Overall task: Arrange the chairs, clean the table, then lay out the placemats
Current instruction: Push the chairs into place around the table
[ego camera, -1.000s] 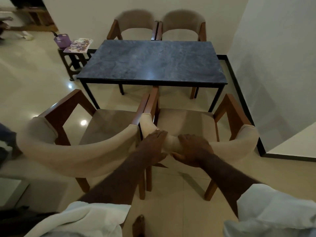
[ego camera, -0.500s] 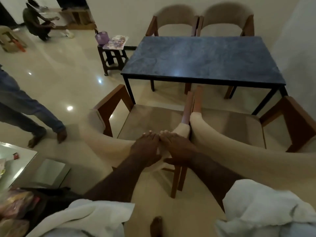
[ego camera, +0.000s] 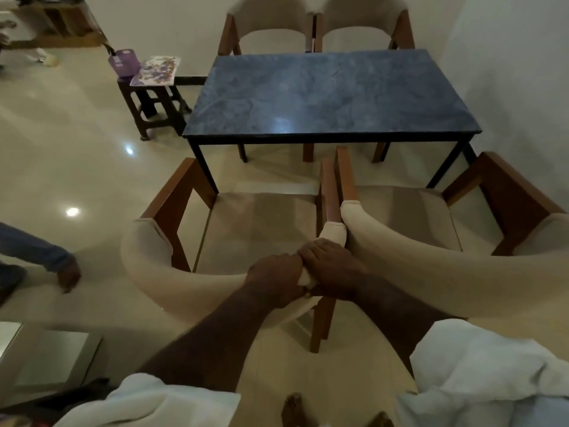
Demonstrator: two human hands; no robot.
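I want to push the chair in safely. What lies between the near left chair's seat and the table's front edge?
In the head view, only bare floor and the table's own leg show between the near left chair and the table.

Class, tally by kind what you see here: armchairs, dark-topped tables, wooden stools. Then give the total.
Beige-padded wooden armchairs: 4 (two near, two far)
Dark stone-topped rectangular table: 1
Small dark wooden stool: 1
Total: 6
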